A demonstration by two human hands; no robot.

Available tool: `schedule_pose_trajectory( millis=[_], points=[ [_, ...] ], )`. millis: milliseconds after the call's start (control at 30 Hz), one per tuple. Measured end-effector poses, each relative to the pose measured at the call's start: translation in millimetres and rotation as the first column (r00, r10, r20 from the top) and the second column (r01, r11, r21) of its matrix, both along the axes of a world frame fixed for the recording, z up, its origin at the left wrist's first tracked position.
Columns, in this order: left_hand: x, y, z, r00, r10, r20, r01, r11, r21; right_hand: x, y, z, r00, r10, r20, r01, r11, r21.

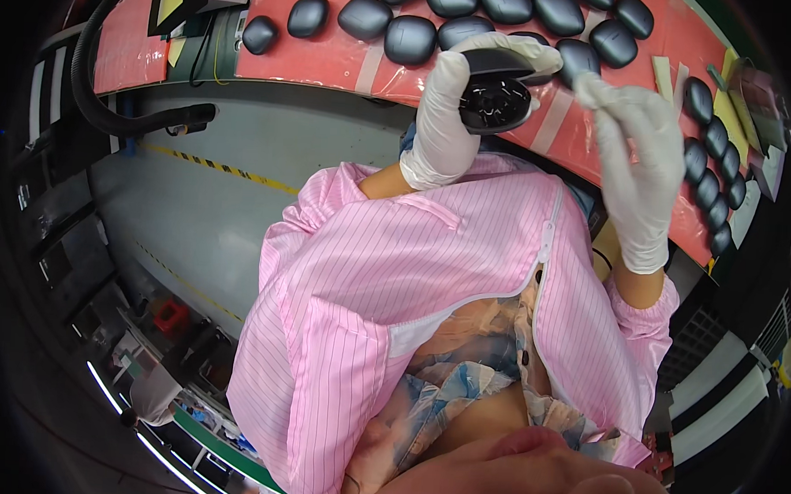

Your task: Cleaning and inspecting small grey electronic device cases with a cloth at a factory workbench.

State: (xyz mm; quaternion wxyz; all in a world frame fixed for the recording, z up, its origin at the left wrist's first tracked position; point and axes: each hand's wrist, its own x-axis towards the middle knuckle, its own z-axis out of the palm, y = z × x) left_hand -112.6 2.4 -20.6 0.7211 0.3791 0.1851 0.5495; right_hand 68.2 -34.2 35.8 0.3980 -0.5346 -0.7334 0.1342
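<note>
My left hand (445, 117), in a white glove, grips a dark, glossy earbud charging case (497, 107) over the near edge of the table. The case's lid is raised, and its shiny black inside with shaped hollows faces me. My right hand (640, 152), also gloved in white, is up to the right of the case and apart from it. Its thumb and fingertips are pinched together; whatever they hold, if anything, is too small to make out. Several closed grey-blue cases (411, 40) lie just beyond my hands.
The table has a red mat (324, 67) with pale tape strips. More dark cases (708, 183) are grouped at its right side. A black-framed box (181, 4) stands at the far left, near a thick black hose (145, 121) hanging by the table edge.
</note>
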Motion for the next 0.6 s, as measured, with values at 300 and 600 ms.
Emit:
schedule_pose_trajectory(
  millis=[300,600],
  points=[
    [2,4,11,0.956,-0.078,-0.282,0.046,0.992,-0.116,225,33,21,0.674,-0.729,0.116,0.717,0.684,0.131],
    [9,8,10,0.979,-0.047,-0.196,0.022,0.991,-0.130,296,74,18,0.463,-0.587,0.665,0.602,0.758,0.250]
  ],
)
